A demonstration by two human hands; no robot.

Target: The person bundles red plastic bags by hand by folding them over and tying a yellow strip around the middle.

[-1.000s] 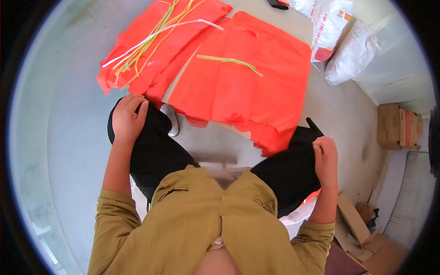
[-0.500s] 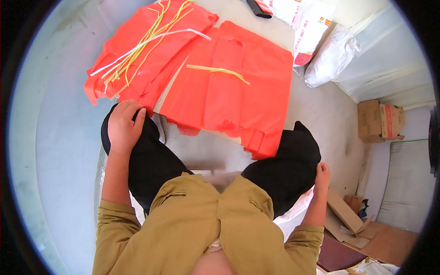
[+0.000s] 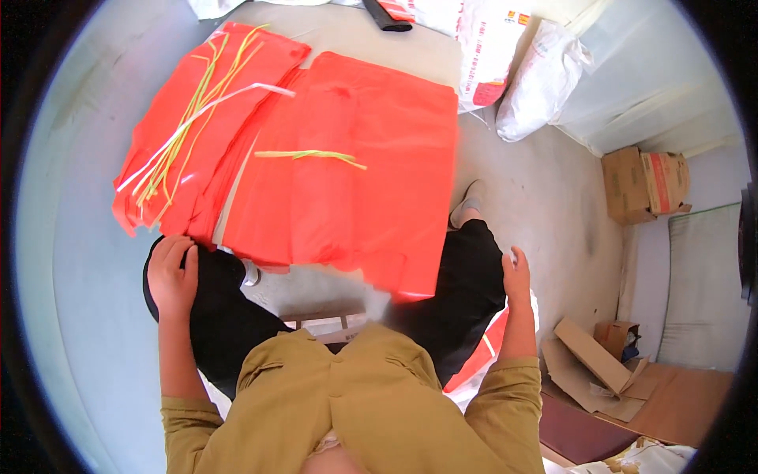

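Orange plastic bags lie in two overlapping stacks on the pale floor, seen from the head camera looking straight down. The larger stack sits in the middle, its near edge hanging over the person's knees; a yellow-green tie strip crosses its top. The left stack is tilted, its lower corner reaching down to just beside the left hand, and it carries a bundle of yellow-green strips and one white strip laid across them.

The left hand rests palm down on the left knee of the black trousers, fingers loosely spread, gripping nothing; its fingertips are just short of the orange edge. The right hand lies against the outer side of the right knee, fingers straight and together, holding nothing, well apart from the bags' right edge.

Bare floor opens to the left of the left stack and between the large stack's right edge and the white sacks. Farther right stand a cardboard box against the wall and flattened cardboard near the right elbow. A dark flat object lies at the top rim, beyond the far edge of the bags.
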